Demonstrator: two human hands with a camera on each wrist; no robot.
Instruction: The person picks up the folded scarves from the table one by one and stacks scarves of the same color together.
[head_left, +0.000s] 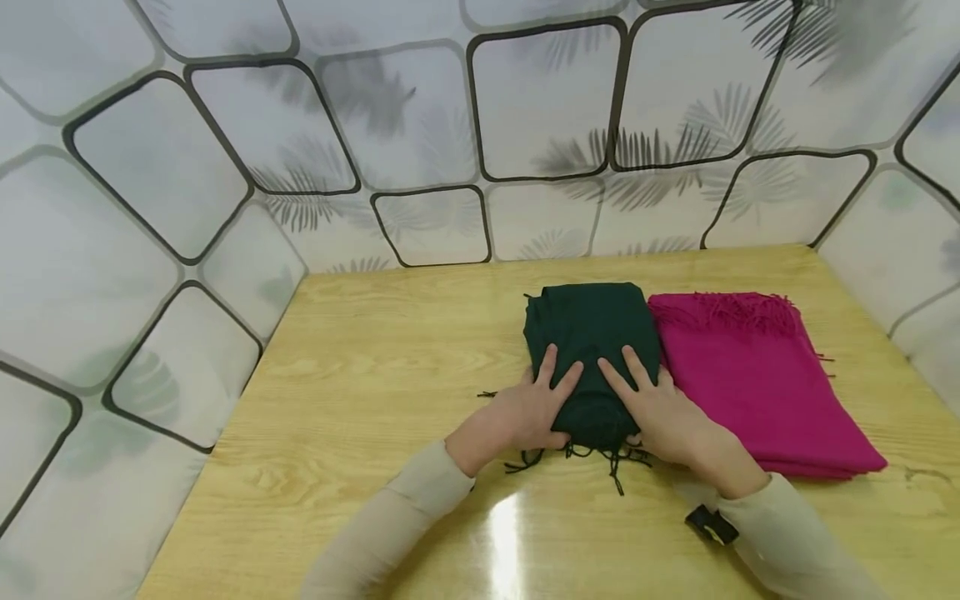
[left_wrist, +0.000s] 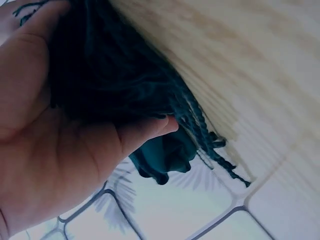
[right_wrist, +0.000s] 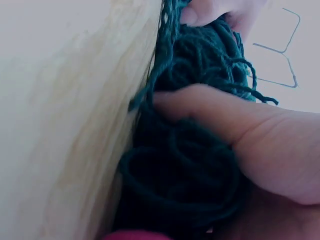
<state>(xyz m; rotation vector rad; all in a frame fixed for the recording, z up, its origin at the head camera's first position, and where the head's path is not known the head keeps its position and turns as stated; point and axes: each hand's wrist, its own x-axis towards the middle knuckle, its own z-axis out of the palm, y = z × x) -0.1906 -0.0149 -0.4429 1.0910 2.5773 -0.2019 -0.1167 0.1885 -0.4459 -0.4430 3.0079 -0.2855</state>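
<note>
A folded dark green fringed scarf lies on the wooden table, with its loose tassels along the near edge. My left hand holds its near left corner, two fingers spread over the top and the thumb at the fringed end. My right hand grips the near right corner in the same way. In the right wrist view, the right thumb presses into the bunched green fringe close to the tabletop. The left wrist view shows the left palm against the bundle. The fingertips on the scarf's sides are partly hidden.
A folded magenta scarf with a fringed far edge lies right beside the green one. The pale wooden table extends to the left. Patterned white sheeting stands behind and at both sides. A black buckle sits at the right sleeve.
</note>
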